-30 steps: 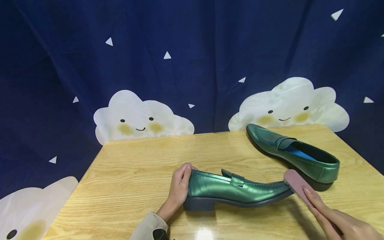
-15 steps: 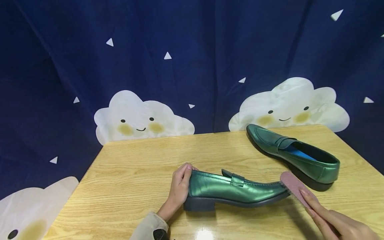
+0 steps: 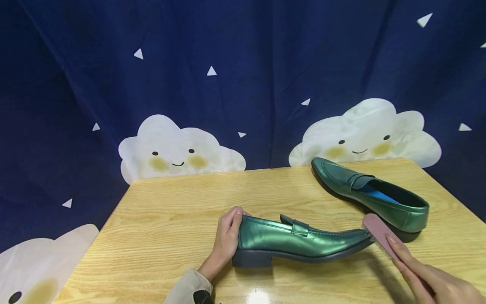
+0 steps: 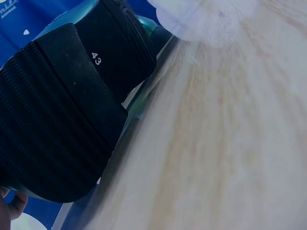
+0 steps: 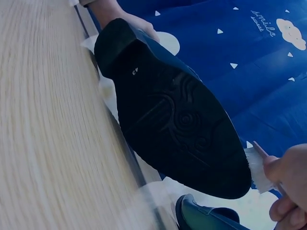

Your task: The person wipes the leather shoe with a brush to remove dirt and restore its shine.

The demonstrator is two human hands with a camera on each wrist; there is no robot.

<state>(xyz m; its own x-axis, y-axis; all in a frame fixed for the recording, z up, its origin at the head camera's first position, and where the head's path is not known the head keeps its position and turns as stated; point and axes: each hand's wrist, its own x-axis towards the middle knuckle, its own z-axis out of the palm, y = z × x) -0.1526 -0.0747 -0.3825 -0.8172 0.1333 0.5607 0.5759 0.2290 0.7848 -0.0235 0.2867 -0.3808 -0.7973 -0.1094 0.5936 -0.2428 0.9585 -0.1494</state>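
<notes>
A shiny green loafer (image 3: 281, 238) points its toe to the right in the head view. My left hand (image 3: 226, 236) grips it at the back of the heel. In the left wrist view the dark heel (image 4: 57, 115) fills the left side, with the number 43 on the sole. Pinched in my right hand (image 3: 429, 270) is a pink-backed brush (image 3: 379, 234), its bristles right at the loafer's toe tip. The right wrist view shows the dark patterned sole (image 5: 177, 120) facing that camera, with pale bristles (image 5: 258, 170) against the toe edge.
A second green loafer (image 3: 373, 196) with a blue insole stands behind on the right of the wooden table (image 3: 171, 211), close to the brush. A dark blue curtain (image 3: 258, 84) with white clouds hangs along the table's back edge.
The brush in my right hand has shifted slightly left along the toe, then back right to the tip. My left hand and the gripped loafer have stayed in place.
</notes>
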